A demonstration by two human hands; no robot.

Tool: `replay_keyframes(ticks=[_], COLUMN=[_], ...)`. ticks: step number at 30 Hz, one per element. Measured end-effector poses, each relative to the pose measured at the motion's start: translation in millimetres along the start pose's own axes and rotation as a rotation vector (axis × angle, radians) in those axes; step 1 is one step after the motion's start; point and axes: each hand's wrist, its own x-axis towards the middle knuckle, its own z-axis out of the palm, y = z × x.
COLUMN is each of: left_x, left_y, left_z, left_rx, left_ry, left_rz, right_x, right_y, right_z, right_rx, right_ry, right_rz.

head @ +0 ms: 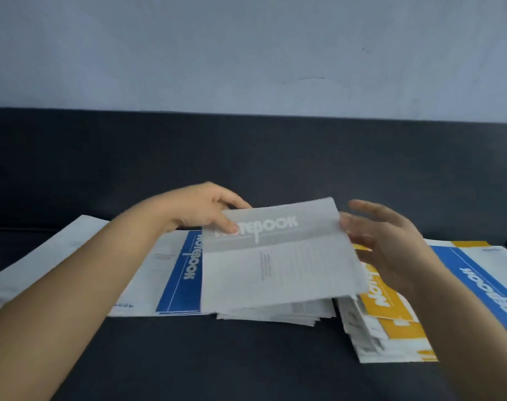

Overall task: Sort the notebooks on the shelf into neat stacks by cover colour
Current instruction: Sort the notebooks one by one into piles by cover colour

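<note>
Grey-band notebook (275,256): white lettering, rest white w/ faint grey print. Left blue-band notebook (183,273): white lettering + thin white lines. Yellow-band stack (376,298): white lettering. Far-right notebook (480,282): blue band, white body. Shelf (188,357) near-black; wall (246,53) pale blue-grey.
</note>
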Motion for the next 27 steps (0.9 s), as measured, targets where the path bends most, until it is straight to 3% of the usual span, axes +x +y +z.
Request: replay_keyframes(ticks=[3,6,8,11,15,20,22,24,27], left_x=[23,34,28,7,-9,-2,0,1,3], left_y=[-4,-5,-3,1,-4,-22,-18,-12,-1], left_z=[4,22,37,68,103,100,101,100,101], left_rx=[0.144,0.237,0.311,0.434,0.719,0.865,0.895,0.928,0.98], left_ry=[0.351,0.609,0.551,0.276,-0.097,-0.172,-0.168,-0.169,-0.128], left_rz=[0.182,0.312,0.321,0.206,0.023,-0.026,-0.051,-0.098,-0.11], right_x=[-10,-21,-27,-42,-58,-43,-32,-28,-29], right_y=[10,24,32,43,58,43,35,30,34], right_z=[16,30,33,38,41,-6,-30,-44,-49], right_rx=[-0.265,-0.329,-0.277,-0.28,-0.966,-1.28,-1.466,-1.615,-1.579], right_ry=[-0.134,-0.105,0.001,0.177,0.192,0.361,0.313,0.156,-0.033], right_rz=[0.063,0.04,0.036,0.019,-0.148,-0.311,-0.138,0.074,0.132])
